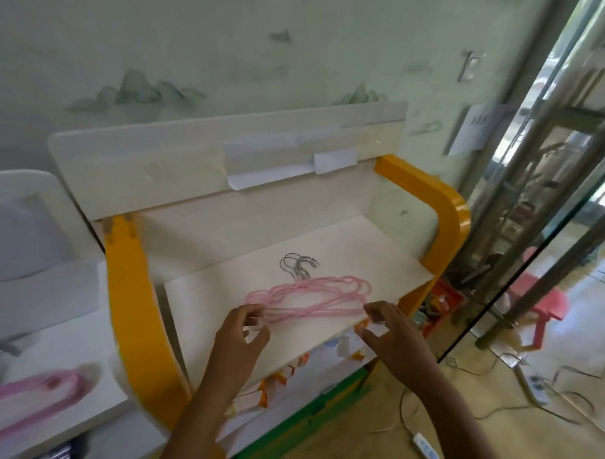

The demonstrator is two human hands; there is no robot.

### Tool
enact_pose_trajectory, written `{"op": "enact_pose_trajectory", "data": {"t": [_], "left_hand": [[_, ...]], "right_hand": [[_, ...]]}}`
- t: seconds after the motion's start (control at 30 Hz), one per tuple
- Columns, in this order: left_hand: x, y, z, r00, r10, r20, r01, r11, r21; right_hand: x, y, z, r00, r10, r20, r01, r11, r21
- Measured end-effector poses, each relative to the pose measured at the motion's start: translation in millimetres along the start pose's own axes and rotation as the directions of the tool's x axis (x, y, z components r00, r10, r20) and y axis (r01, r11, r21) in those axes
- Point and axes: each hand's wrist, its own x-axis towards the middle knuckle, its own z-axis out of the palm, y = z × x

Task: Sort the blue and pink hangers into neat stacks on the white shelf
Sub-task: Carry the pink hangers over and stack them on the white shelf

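Observation:
A loose pile of pink hangers [310, 297] with metal hooks lies on the white shelf [227, 287], hooks pointing away from me. My left hand [241, 338] pinches the left ends of the pile between thumb and curled fingers. My right hand [392, 332] is at the pile's right end, its bent fingertips touching the hangers and the thumb held apart below. Another bunch of pink hangers [39, 393] lies on a white surface at the far left. No blue hanger is in view.
The shelf sits in a yellow frame [133, 321] with a white back panel [189, 157]. Below it are small orange and white items [285, 370]. A glass door [551, 220], a pink stool [543, 303] and floor cables with a power strip [532, 382] are at the right.

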Motion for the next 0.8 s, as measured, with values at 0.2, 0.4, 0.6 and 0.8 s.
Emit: {"op": "enact_pose_trajectory", "data": {"t": [0.2, 0.4, 0.6, 0.8], "left_hand": [[31, -18, 7, 0.998, -0.068, -0.013, 0.069, 0.997, 0.022], [49, -36, 11, 0.988, -0.148, -0.054, 0.152, 0.985, 0.077], [52, -46, 25, 0.912, -0.339, -0.23, 0.373, 0.919, 0.128], [56, -41, 42, 0.828, -0.426, -0.364, 0.494, 0.862, 0.114]], "right_hand": [[35, 6, 15, 0.998, -0.019, 0.057, 0.02, 1.0, -0.017], [70, 14, 24, 0.993, -0.043, 0.11, 0.039, 0.999, 0.039], [108, 26, 33, 0.977, -0.09, 0.193, 0.078, 0.995, 0.069], [138, 42, 23, 0.949, -0.194, 0.248, 0.173, 0.979, 0.105]]}}
